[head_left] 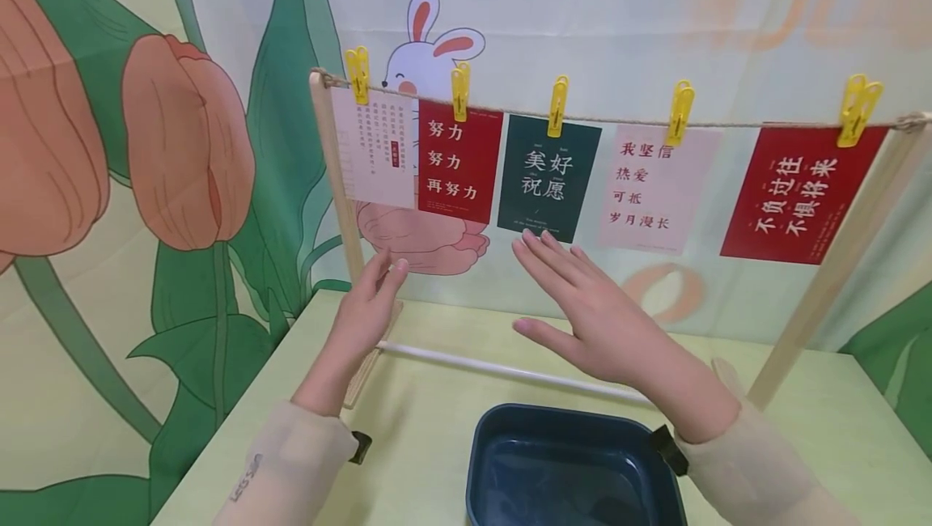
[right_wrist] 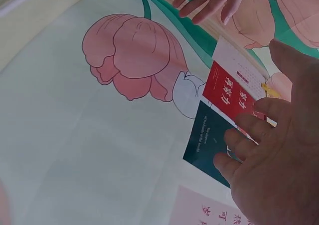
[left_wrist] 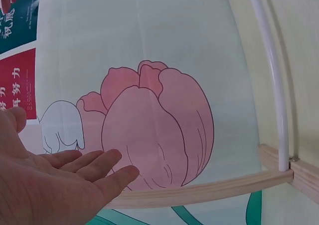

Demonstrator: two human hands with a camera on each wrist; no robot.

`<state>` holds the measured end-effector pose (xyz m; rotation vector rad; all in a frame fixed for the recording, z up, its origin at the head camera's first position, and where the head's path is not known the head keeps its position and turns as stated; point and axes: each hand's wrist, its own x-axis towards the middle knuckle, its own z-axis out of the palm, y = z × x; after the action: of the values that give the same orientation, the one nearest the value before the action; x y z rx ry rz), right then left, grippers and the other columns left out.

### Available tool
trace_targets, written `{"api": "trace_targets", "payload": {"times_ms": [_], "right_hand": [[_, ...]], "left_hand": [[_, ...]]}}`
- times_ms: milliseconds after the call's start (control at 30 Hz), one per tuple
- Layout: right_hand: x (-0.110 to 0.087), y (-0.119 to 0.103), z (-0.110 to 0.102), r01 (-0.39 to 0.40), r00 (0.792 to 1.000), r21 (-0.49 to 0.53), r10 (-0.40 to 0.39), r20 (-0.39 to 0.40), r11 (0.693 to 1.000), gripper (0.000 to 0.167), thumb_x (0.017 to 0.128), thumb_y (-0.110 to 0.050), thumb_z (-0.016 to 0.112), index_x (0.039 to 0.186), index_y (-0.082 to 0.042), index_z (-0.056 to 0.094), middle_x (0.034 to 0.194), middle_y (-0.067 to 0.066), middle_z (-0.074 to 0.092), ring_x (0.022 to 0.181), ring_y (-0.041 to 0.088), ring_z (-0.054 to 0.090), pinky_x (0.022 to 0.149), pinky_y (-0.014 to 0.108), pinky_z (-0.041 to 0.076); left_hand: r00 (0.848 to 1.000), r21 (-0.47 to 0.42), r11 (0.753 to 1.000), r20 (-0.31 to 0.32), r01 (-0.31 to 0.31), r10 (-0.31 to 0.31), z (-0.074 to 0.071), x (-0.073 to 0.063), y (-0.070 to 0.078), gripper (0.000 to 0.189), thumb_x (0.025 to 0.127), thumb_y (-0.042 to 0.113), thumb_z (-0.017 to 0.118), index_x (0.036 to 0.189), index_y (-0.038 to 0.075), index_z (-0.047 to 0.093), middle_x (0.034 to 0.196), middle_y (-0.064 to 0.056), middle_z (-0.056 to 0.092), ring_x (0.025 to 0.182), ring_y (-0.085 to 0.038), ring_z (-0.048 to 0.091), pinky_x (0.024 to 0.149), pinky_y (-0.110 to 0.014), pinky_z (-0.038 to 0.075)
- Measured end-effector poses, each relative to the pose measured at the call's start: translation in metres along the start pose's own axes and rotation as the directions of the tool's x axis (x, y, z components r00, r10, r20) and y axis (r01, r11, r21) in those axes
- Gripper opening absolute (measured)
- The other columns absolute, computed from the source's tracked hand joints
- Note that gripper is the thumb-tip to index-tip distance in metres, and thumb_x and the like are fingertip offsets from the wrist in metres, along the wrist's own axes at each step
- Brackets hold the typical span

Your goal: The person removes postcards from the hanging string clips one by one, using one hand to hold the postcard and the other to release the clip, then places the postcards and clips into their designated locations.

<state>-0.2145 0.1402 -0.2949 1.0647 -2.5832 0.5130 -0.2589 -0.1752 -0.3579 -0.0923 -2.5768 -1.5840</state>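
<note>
My left hand (head_left: 370, 303) hovers near the left post, below a white card (head_left: 373, 150) and a red card (head_left: 460, 206); its fingers are relaxed and hold nothing. In front of the dark green card (head_left: 546, 206), my right hand (head_left: 593, 320) is raised with straight fingers, palm empty. Whether its fingertips touch that card's lower edge cannot be told. Farther right hang a pink card (head_left: 648, 194) and another red card (head_left: 782, 222). Yellow clothespins, such as the middle one (head_left: 557, 105), clip the cards to a twine line (head_left: 510, 112).
A wooden post (head_left: 338, 186) on the left and another post (head_left: 823, 291) on the right carry the line. A white rod (head_left: 502, 368) runs low between them. The dark blue basin (head_left: 484, 429) sits on the table (head_left: 415, 445) below my right hand. Behind hangs a printed cloth (head_left: 604, 16).
</note>
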Motion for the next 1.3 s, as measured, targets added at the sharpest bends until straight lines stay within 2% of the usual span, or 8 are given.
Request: {"api": "trace_targets", "payload": {"times_ms": [133, 300, 500, 633, 733, 900, 1133, 1300], "right_hand": [[0.012, -0.005, -0.005, 0.023, 1.0, -0.001, -0.023, -0.005, 1.0, 0.088, 0.101, -0.042, 0.073, 0.171, -0.015, 0.026, 0.177, 0.008, 0.026, 0.165, 0.027, 0.017, 0.133, 0.052, 0.014], [0.026, -0.011, -0.01, 0.042, 0.999, 0.008, -0.042, -0.009, 0.999, 0.088, 0.101, -0.042, 0.073, 0.171, -0.017, 0.026, 0.177, 0.006, 0.026, 0.165, 0.025, 0.018, 0.133, 0.051, 0.016], [0.042, -0.02, -0.014, 0.065, 0.998, 0.041, -0.064, -0.025, 0.997, 0.087, 0.1, -0.04, 0.075, 0.17, -0.016, 0.03, 0.176, 0.007, 0.029, 0.164, 0.025, 0.022, 0.132, 0.052, 0.022], [0.054, -0.026, -0.018, 0.058, 0.998, 0.076, -0.055, -0.036, 0.995, 0.088, 0.099, -0.04, 0.076, 0.17, -0.02, 0.03, 0.176, 0.004, 0.03, 0.162, 0.026, 0.026, 0.125, 0.055, 0.037], [0.062, -0.031, -0.021, 0.063, 0.997, 0.088, -0.059, -0.053, 0.994, 0.088, 0.099, -0.041, 0.077, 0.17, -0.021, 0.03, 0.175, 0.003, 0.031, 0.161, 0.026, 0.029, 0.119, 0.055, 0.045], [0.077, -0.039, -0.028, 0.069, 0.996, 0.09, -0.063, -0.067, 0.994, 0.085, 0.1, -0.042, 0.075, 0.17, -0.02, 0.032, 0.173, 0.005, 0.034, 0.159, 0.026, 0.033, 0.119, 0.055, 0.045], [0.099, -0.05, -0.038, 0.086, 0.995, 0.101, -0.079, -0.065, 0.991, 0.084, 0.1, -0.038, 0.075, 0.169, -0.018, 0.033, 0.172, 0.007, 0.036, 0.157, 0.026, 0.036, 0.117, 0.052, 0.049], [0.115, -0.058, -0.043, 0.077, 0.997, 0.118, -0.074, -0.03, 0.99, 0.084, 0.101, -0.038, 0.074, 0.17, -0.019, 0.03, 0.172, 0.006, 0.035, 0.156, 0.025, 0.035, 0.119, 0.051, 0.046]], "left_hand": [[1.0, -0.095, 0.995, 0.001, 0.027, -0.027, -0.004, 0.004, 0.003, 0.078, 0.111, 0.063, 0.038, 0.173, 0.018, 0.018, 0.176, -0.011, 0.027, 0.162, -0.035, 0.025, 0.129, -0.064, 0.021], [0.999, -0.266, 0.963, 0.009, 0.039, -0.038, -0.008, 0.011, 0.006, 0.08, 0.111, 0.062, 0.041, 0.172, 0.015, 0.017, 0.175, -0.012, 0.028, 0.16, -0.03, 0.033, 0.131, -0.051, 0.026], [0.999, -0.452, 0.891, 0.031, 0.05, -0.04, -0.01, 0.017, 0.013, 0.079, 0.113, 0.054, 0.042, 0.172, 0.011, 0.013, 0.174, -0.012, 0.029, 0.159, -0.027, 0.034, 0.13, -0.042, 0.03], [0.998, -0.553, 0.831, 0.04, 0.066, -0.053, -0.01, 0.019, 0.016, 0.075, 0.114, 0.049, 0.041, 0.171, 0.01, 0.012, 0.173, -0.011, 0.031, 0.158, -0.025, 0.037, 0.129, -0.04, 0.032], [0.997, -0.6, 0.797, 0.035, 0.071, -0.063, -0.011, 0.021, 0.02, 0.074, 0.115, 0.048, 0.041, 0.171, 0.011, 0.012, 0.172, -0.01, 0.035, 0.157, -0.024, 0.04, 0.128, -0.039, 0.034], [0.996, -0.668, 0.74, 0.023, 0.081, -0.088, -0.014, 0.024, 0.026, 0.072, 0.115, 0.046, 0.041, 0.172, 0.013, 0.012, 0.17, -0.009, 0.039, 0.156, -0.025, 0.041, 0.126, -0.038, 0.038], [0.997, -0.715, 0.696, 0.028, 0.066, -0.066, -0.015, 0.027, 0.032, 0.07, 0.114, 0.048, 0.042, 0.172, 0.019, 0.015, 0.171, -0.008, 0.039, 0.155, -0.023, 0.043, 0.127, -0.039, 0.035], [0.997, -0.77, 0.635, 0.027, 0.064, -0.068, -0.015, 0.03, 0.036, 0.068, 0.114, 0.047, 0.046, 0.17, 0.018, 0.021, 0.17, -0.008, 0.041, 0.152, -0.021, 0.046, 0.128, -0.039, 0.035]]}}
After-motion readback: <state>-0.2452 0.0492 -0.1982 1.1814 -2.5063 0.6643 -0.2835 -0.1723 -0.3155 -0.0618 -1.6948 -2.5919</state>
